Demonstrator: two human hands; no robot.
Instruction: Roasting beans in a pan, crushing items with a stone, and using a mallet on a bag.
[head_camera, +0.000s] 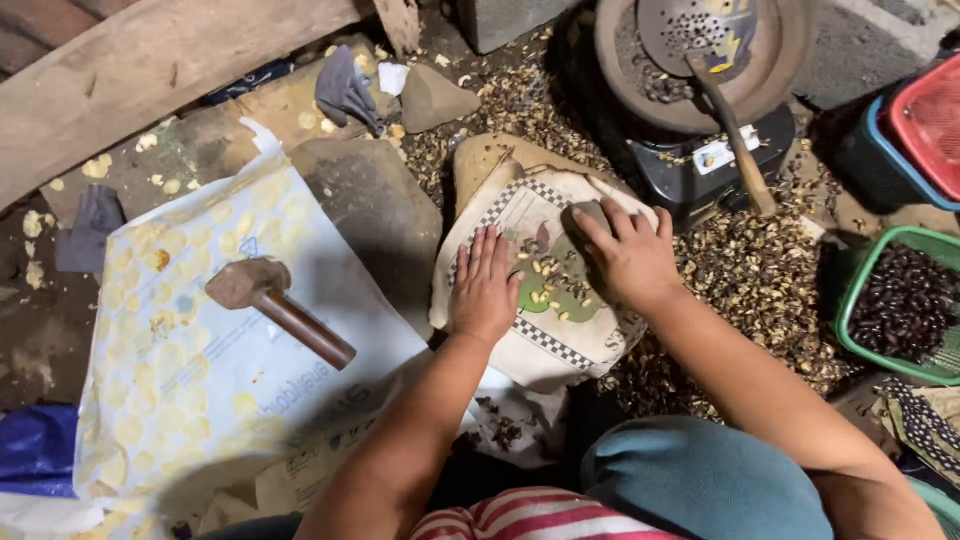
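Both hands are down on a printed cloth sack (545, 300) folded over a stone in the middle of the floor, just far of the person's knees. The left hand (484, 288) lies flat on the sack's left side, fingers spread, gripping nothing. The right hand (628, 255) has its fingers curled over a small dark stone (585, 215) at the far right edge of the sack; I'd call that grip a loose clamp on the stone, but the palm hides the underside.

Between the hands sits a scatter of pale little kernels (545, 285) on the cloth. They look light, hard and rolly, so pinching them one at a time seems fiddly; scooping with a cupped palm is probably easier. The sack itself is soft and floppy, best held by pinning it flat. The stone looks dense and rough, so not slippery, and easy to hold from on top.

A wooden-handled hammer (275, 305) rests well left on a white bag (200, 390). A green basket (865, 270) of dark seeds sits at the right, and a pan (700, 60) on a burner at the far right.
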